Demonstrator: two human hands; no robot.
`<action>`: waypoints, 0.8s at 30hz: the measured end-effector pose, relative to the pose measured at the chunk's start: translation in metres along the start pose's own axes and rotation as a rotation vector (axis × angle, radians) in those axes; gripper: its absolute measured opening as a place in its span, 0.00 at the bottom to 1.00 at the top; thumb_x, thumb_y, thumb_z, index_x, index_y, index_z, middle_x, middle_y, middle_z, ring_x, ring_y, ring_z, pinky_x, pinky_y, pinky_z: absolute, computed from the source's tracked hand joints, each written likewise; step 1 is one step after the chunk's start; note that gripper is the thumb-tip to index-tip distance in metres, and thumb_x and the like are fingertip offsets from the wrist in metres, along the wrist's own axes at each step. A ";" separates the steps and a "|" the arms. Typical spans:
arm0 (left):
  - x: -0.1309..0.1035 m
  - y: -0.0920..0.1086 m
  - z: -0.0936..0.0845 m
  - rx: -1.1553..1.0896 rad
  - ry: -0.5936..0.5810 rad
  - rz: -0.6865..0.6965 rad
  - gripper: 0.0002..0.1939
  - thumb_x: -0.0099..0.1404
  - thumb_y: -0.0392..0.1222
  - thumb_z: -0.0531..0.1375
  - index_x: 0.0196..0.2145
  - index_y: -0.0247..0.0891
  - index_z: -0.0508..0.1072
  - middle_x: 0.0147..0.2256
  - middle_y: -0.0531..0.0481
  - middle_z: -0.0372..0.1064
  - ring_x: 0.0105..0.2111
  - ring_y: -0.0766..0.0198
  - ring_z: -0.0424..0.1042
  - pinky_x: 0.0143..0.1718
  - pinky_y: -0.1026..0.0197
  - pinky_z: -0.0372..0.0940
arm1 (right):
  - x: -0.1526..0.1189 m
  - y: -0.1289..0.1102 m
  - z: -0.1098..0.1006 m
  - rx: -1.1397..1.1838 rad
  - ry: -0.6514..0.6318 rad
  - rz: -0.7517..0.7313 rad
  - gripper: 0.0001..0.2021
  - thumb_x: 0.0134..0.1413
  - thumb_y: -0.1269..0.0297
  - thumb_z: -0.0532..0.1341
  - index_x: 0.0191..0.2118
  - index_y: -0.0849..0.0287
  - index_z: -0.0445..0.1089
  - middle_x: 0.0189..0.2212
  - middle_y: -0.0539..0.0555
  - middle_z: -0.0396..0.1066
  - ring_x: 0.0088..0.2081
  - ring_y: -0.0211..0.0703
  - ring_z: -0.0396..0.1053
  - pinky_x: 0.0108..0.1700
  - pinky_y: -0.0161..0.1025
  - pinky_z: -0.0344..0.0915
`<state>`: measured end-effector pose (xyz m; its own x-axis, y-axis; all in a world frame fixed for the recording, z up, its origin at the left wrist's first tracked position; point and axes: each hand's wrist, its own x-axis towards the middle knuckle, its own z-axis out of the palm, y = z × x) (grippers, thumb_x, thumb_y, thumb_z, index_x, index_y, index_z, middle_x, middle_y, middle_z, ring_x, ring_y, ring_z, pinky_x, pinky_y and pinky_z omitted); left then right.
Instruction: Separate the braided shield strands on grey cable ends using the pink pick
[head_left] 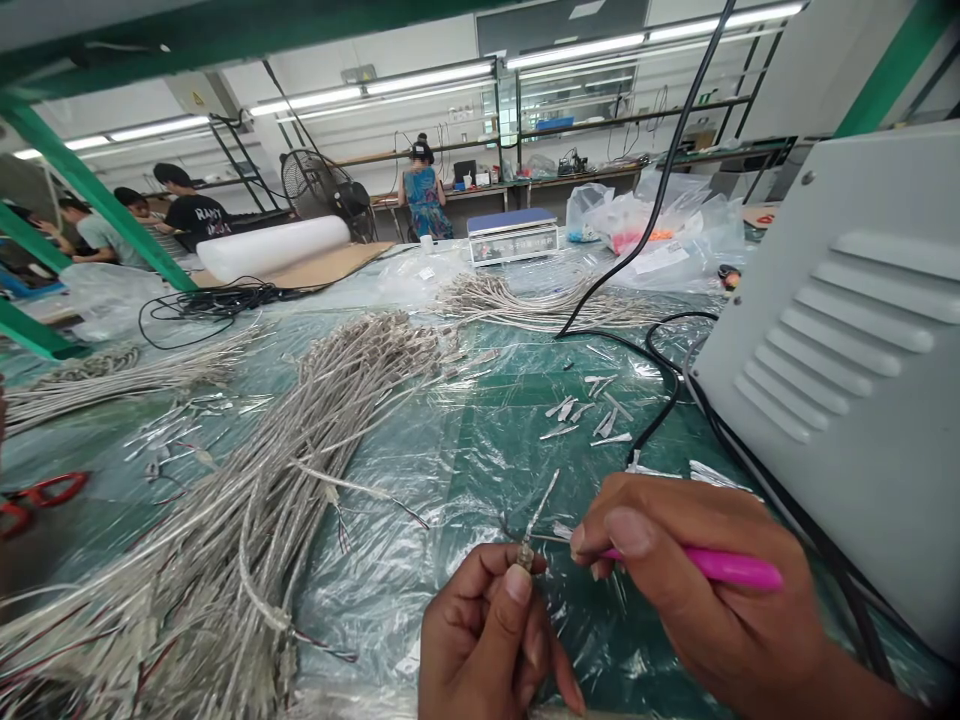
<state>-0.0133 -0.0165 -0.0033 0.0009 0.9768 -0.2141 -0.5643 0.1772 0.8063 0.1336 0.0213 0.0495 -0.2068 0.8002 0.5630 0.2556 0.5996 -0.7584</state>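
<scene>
Near the bottom centre, my left hand (491, 635) pinches a small connector (525, 556) between thumb and fingers, and a thin strip of silvery shielding (543, 503) rises from it. My right hand (690, 570) is closed around a pink-handled tool (731, 568). The tool's thin metal tip reaches left to beside the top of the connector; whether it touches cannot be made out. A large bundle of pale cables (277, 470) with bare wire ends lies left of my hands. Small silvery scraps (577, 412) lie on the plastic-covered table beyond them.
A grey vented machine (847, 350) stands at the right, with a black cable (652, 230) beside it. Red-handled scissors (56, 490) lie at the left edge. Farther back are another cable bundle (525, 300), plastic bags (667, 225), a scale (512, 238) and several people.
</scene>
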 end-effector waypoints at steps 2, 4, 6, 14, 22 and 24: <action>0.000 0.000 0.001 0.006 0.010 0.014 0.11 0.59 0.46 0.67 0.32 0.35 0.78 0.13 0.60 0.57 0.12 0.76 0.52 0.13 0.67 0.64 | 0.000 0.000 0.000 -0.001 0.004 0.008 0.15 0.65 0.66 0.53 0.28 0.57 0.71 0.19 0.50 0.68 0.21 0.38 0.66 0.23 0.36 0.61; -0.001 0.000 0.001 0.006 0.018 0.023 0.11 0.59 0.46 0.67 0.32 0.34 0.78 0.13 0.60 0.57 0.11 0.75 0.54 0.13 0.67 0.63 | 0.000 0.001 0.000 0.009 0.006 0.016 0.15 0.65 0.66 0.53 0.27 0.57 0.71 0.19 0.50 0.68 0.21 0.38 0.66 0.23 0.36 0.61; -0.001 0.000 0.002 0.006 0.025 0.020 0.12 0.58 0.47 0.67 0.32 0.34 0.78 0.13 0.59 0.57 0.11 0.74 0.55 0.13 0.67 0.63 | -0.002 0.001 0.000 0.029 0.015 0.029 0.16 0.65 0.65 0.53 0.27 0.58 0.71 0.20 0.50 0.68 0.21 0.37 0.66 0.23 0.35 0.61; -0.002 0.002 0.004 0.011 0.048 0.011 0.13 0.56 0.47 0.69 0.31 0.33 0.78 0.13 0.59 0.60 0.11 0.75 0.55 0.13 0.68 0.63 | -0.003 0.002 0.000 0.149 0.025 0.132 0.17 0.66 0.64 0.54 0.26 0.59 0.70 0.20 0.48 0.69 0.22 0.34 0.68 0.25 0.31 0.64; -0.001 0.002 0.004 0.031 0.040 0.010 0.13 0.56 0.48 0.69 0.31 0.33 0.78 0.13 0.59 0.60 0.11 0.75 0.54 0.13 0.69 0.61 | 0.001 0.004 0.002 0.262 0.030 0.210 0.16 0.66 0.63 0.54 0.27 0.58 0.72 0.22 0.47 0.70 0.23 0.32 0.70 0.26 0.28 0.67; -0.001 0.002 0.003 0.030 0.038 0.006 0.13 0.56 0.48 0.69 0.31 0.33 0.78 0.13 0.59 0.60 0.11 0.75 0.55 0.13 0.69 0.61 | 0.000 0.004 0.002 0.256 0.029 0.200 0.16 0.67 0.63 0.54 0.28 0.57 0.72 0.22 0.46 0.70 0.23 0.32 0.70 0.26 0.28 0.67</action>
<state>-0.0116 -0.0171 0.0006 -0.0340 0.9727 -0.2296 -0.5395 0.1755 0.8235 0.1328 0.0242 0.0458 -0.1481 0.9039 0.4013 0.0421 0.4112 -0.9106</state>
